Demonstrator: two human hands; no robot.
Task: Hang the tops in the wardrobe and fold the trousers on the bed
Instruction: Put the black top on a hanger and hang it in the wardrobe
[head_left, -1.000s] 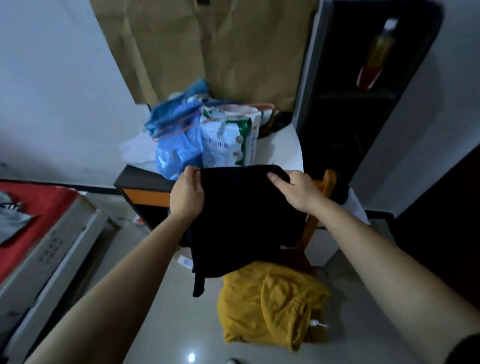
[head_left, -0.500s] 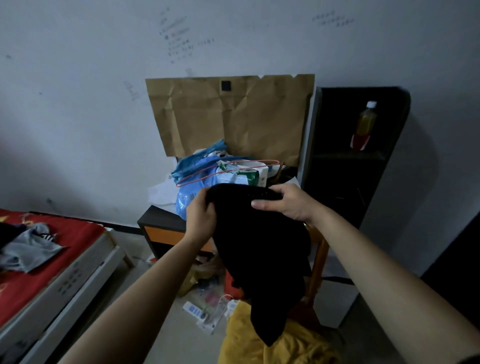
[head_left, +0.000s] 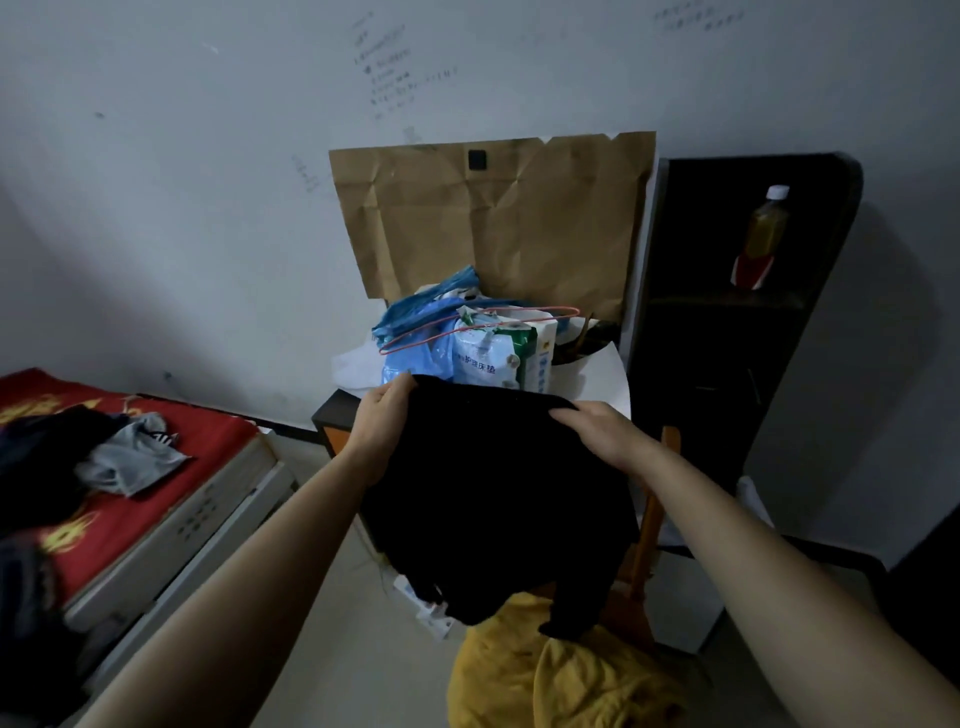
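Observation:
I hold a black garment (head_left: 493, 493) up in front of me, hanging down from its top edge. My left hand (head_left: 382, 421) grips its upper left corner and my right hand (head_left: 602, 434) grips the upper right part, fingers over the edge. Below it a yellow garment (head_left: 561, 675) lies on an orange wooden chair (head_left: 649, 525). At the left stands the bed (head_left: 130, 509) with a red cover, where a grey garment (head_left: 132, 457) and dark clothes (head_left: 41, 457) lie.
A low dark table (head_left: 332, 410) behind the garment carries blue bags, a white-green packet (head_left: 498, 358) and a red wire hanger (head_left: 483, 325). Brown paper (head_left: 493, 218) covers the wall. A black shelf unit (head_left: 727, 338) with a bottle (head_left: 761, 236) stands right.
The view has tilted up and left from the floor toward the wall. My hands have spread the black garment wider along its top edge.

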